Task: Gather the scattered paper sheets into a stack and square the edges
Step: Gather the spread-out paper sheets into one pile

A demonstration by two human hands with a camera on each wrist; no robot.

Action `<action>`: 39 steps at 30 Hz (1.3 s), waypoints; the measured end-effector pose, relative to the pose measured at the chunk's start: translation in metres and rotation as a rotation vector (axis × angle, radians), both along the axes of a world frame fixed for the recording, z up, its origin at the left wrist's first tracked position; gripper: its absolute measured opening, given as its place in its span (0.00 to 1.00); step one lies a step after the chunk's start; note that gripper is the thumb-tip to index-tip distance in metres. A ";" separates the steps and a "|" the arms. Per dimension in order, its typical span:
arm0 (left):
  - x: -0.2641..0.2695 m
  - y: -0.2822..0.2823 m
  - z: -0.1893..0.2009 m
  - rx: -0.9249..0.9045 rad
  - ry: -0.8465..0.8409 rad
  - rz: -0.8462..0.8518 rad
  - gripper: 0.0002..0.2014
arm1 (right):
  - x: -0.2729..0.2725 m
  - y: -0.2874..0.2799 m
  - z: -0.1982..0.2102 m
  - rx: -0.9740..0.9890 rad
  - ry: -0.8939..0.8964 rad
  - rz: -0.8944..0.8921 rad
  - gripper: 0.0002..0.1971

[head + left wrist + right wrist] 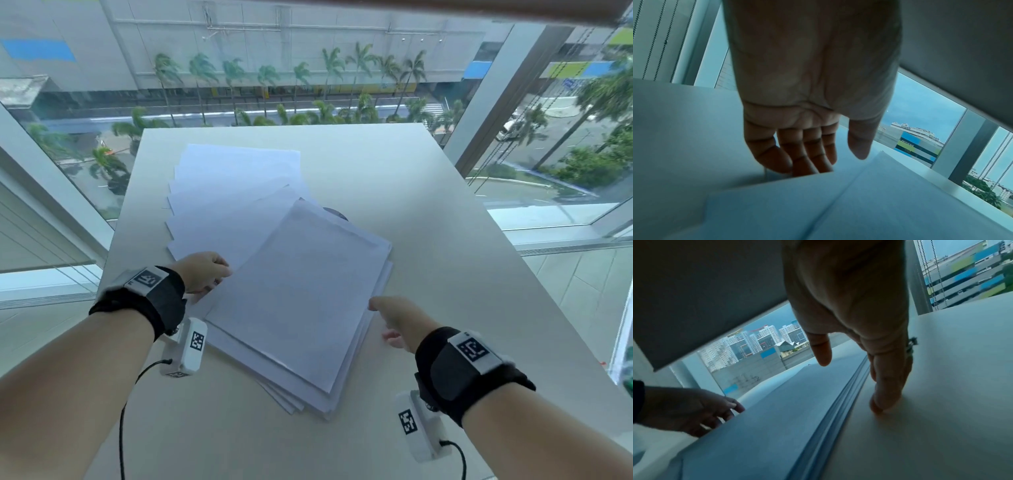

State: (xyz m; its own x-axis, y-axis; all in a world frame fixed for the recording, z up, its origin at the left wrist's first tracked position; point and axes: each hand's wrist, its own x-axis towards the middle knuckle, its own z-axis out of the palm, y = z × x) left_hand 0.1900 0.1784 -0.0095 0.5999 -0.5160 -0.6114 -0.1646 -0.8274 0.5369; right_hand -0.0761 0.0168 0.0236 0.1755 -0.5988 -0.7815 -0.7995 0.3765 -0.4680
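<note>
A loose stack of white paper sheets [301, 294] lies skewed on the white table [445, 205], its edges stepped and uneven [838, 402]. Behind it on the left, several more sheets [233, 192] are fanned out and overlapping. My left hand [205, 274] is at the stack's left edge; its fingers [807, 159] reach down with the tips hidden behind a sheet's edge, and the thumb hovers above. My right hand [390, 317] is at the stack's right edge, fingers [885, 386] straight with tips on the table beside the sheets and the thumb over the top sheet.
A dark round object [337, 216] peeks out from under the far sheets. Floor-to-ceiling windows surround the table on three sides, with blind cords [534, 113] hanging at the right. Bare table surface lies to the right of the stack and toward me.
</note>
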 end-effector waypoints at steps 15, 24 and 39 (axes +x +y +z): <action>0.043 -0.013 0.002 -0.048 -0.107 -0.074 0.16 | 0.041 0.004 -0.010 0.134 -0.130 -0.112 0.12; 0.107 -0.050 0.008 0.015 -0.246 -0.065 0.21 | 0.051 -0.010 -0.018 0.103 -0.076 -0.098 0.08; 0.174 -0.108 -0.006 0.145 -0.336 -0.102 0.33 | 0.103 -0.032 -0.040 -0.068 -0.124 0.013 0.13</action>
State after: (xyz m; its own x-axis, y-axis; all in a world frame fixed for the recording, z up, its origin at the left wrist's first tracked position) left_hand 0.3636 0.0699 -0.0151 0.7295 -0.5060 -0.4602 -0.3972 -0.8612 0.3172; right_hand 0.0268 -0.0156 -0.0164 0.2766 -0.6469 -0.7107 -0.7386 0.3300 -0.5879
